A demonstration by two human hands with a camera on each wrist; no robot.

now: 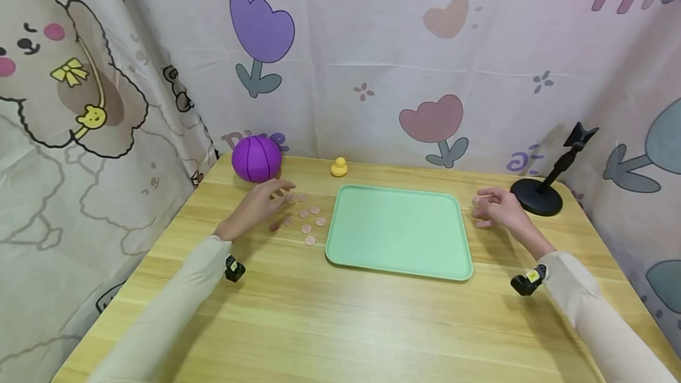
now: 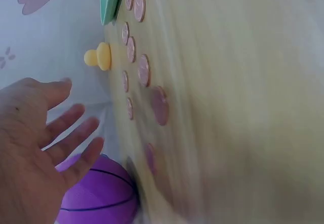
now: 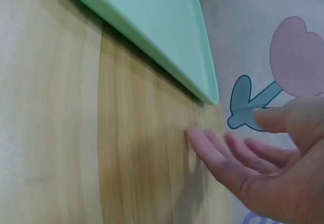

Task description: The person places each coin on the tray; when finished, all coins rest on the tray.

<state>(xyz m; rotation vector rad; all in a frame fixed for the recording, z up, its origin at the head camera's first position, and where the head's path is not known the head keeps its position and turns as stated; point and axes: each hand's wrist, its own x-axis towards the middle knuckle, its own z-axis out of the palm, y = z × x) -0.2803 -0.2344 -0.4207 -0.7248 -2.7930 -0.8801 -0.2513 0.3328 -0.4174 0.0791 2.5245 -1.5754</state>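
Several copper-coloured coins lie scattered on the wooden table, left of a mint-green tray. Over the left edge of this scatter hovers my left hand, its fingers loosely bent and holding nothing. In the left wrist view the coins lie flat below that hand, apart from the fingers. My right hand is beside the tray's right edge, its fingers relaxed with nothing in them. The right wrist view shows a gap between its fingers and the tray.
A purple ball sits at the back left, just behind my left hand. Near the back edge stands a small yellow rubber duck. To the right is a black stand with a round base. Printed curtains hang behind the table.
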